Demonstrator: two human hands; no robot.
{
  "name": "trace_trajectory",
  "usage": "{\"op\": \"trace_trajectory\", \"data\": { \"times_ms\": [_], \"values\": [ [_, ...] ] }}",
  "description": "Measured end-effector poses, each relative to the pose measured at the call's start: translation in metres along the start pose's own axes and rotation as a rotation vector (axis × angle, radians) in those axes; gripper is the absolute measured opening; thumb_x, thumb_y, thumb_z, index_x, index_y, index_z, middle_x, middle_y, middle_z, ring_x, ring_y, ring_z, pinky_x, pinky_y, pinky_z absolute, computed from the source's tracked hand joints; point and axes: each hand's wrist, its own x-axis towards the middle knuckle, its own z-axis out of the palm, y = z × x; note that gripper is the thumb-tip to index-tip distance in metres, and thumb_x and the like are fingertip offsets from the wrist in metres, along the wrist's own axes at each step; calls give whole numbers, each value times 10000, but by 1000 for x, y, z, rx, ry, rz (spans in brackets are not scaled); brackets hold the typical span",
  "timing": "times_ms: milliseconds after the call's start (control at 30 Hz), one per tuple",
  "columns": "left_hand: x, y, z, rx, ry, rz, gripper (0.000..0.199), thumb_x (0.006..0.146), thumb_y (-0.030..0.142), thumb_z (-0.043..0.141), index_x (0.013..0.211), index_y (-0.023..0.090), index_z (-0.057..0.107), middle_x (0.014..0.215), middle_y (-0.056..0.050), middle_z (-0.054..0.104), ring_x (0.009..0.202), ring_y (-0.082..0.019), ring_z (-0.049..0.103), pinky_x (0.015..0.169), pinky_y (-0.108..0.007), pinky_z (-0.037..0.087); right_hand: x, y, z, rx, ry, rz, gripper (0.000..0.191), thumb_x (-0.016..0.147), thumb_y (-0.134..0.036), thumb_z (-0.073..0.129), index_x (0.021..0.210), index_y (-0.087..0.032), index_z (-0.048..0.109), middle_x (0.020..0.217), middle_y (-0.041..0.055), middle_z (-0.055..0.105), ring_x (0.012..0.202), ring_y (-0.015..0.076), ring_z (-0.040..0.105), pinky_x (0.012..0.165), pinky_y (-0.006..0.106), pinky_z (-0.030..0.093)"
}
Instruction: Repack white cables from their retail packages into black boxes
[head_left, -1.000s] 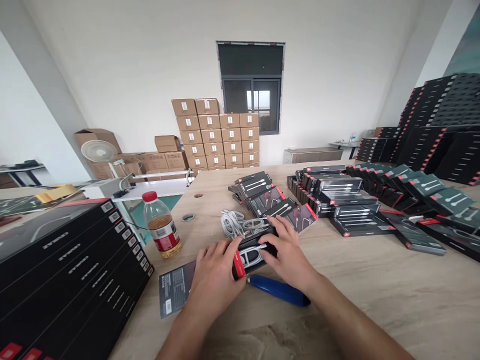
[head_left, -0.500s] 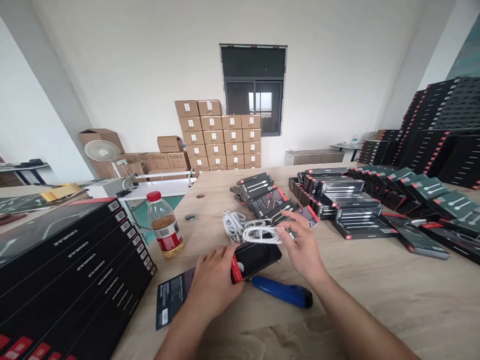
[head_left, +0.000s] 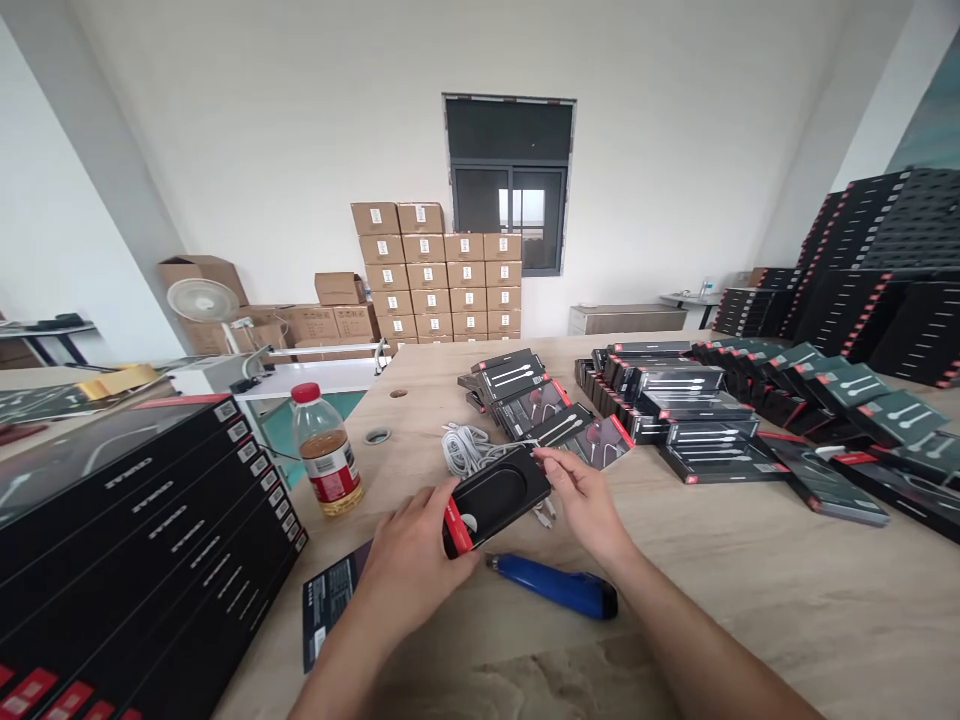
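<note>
My left hand (head_left: 412, 545) grips the left end of a black packaging tray (head_left: 499, 497) with a red end strip, which it holds tilted above the table. My right hand (head_left: 581, 495) pinches the tray's far right corner between thumb and fingers. An oval recess shows in the tray, and something white peeks out beside the red strip. Coiled white cables (head_left: 466, 450) lie just behind the tray, partly hidden by it. Cable plugs (head_left: 546, 512) stick out below its right end. A blue utility knife (head_left: 555, 585) rests on the table in front.
A printed card (head_left: 324, 605) lies partly under my left forearm. Stacked black boxes (head_left: 150, 530) and a red-capped bottle (head_left: 326, 450) stand left. A tape roll (head_left: 377, 436) lies behind. Flat cable packs (head_left: 532, 400) are piled ahead, with rows of boxed cables (head_left: 690, 400) to the right.
The white cable coil has left my right hand and lies behind the tray. My right hand has moved onto the tray's right corner. The tray has been raised and tilted.
</note>
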Motion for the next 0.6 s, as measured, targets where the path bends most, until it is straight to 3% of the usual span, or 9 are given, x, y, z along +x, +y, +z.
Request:
{"op": "trace_trajectory", "data": {
  "times_ms": [100, 233, 333, 400, 467, 533, 600],
  "values": [
    [0, 1, 1, -50, 39, 21, 698, 734, 277, 723, 1400, 264, 514, 1328, -92, 661, 1225, -327, 610, 1001, -489, 462, -15, -15, 11, -5, -107, -76, 377, 1006, -472, 494, 1199, -262, 741, 1313, 102, 685, 1244, 262, 609, 1100, 500, 455],
    [1, 0, 5, -79, 104, 117, 730, 760, 230, 683, 1450, 269, 447, 1342, -102, 643, 1225, -314, 603, 1020, -498, 450, -32, -29, 29, -60, -344, -159, 413, 1011, -478, 497, 1366, -318, 634, 1612, 73, 399, 1501, 300, 311, 1203, 597, 285],
    [0, 0, 6, -90, 169, 185, 763, 772, 233, 677, 1480, 267, 396, 1335, -100, 636, 1224, -314, 599, 1020, -495, 460, -33, -33, 30, 57, -389, -75, 411, 1021, -497, 470, 1370, -346, 625, 1620, 48, 386, 1505, 282, 312, 1211, 572, 283],
    [-1, 3, 5, -114, 186, 235, 813, 792, 253, 686, 1518, 285, 323, 1371, -95, 612, 1255, -305, 579, 1029, -476, 464, -30, -34, 26, 232, -358, 22, 407, 1007, -526, 485, 1335, -352, 652, 1538, 53, 498, 1389, 270, 484, 1126, 510, 427],
    [-2, 5, 2, -138, 191, 289, 847, 826, 281, 688, 1548, 313, 247, 1416, -87, 581, 1291, -293, 552, 1049, -457, 459, -26, -36, 23, 434, -340, 146, 427, 947, -556, 583, 1313, -350, 659, 1353, 59, 644, 1131, 244, 651, 892, 410, 573],
    [-4, 7, 0, -158, 190, 342, 850, 851, 288, 681, 1559, 336, 213, 1452, -79, 550, 1325, -286, 522, 1075, -445, 447, -24, -39, 21, 600, -363, 273, 443, 868, -546, 694, 1254, -329, 690, 1073, 32, 720, 829, 185, 669, 664, 308, 566],
    [-6, 8, -3, -173, 179, 381, 828, 865, 273, 673, 1557, 356, 228, 1483, -74, 515, 1358, -286, 489, 1101, -443, 436, -24, -42, 22, 718, -408, 369, 400, 827, -512, 747, 1158, -287, 730, 870, -3, 681, 652, 128, 591, 563, 253, 506]
  ]
}}
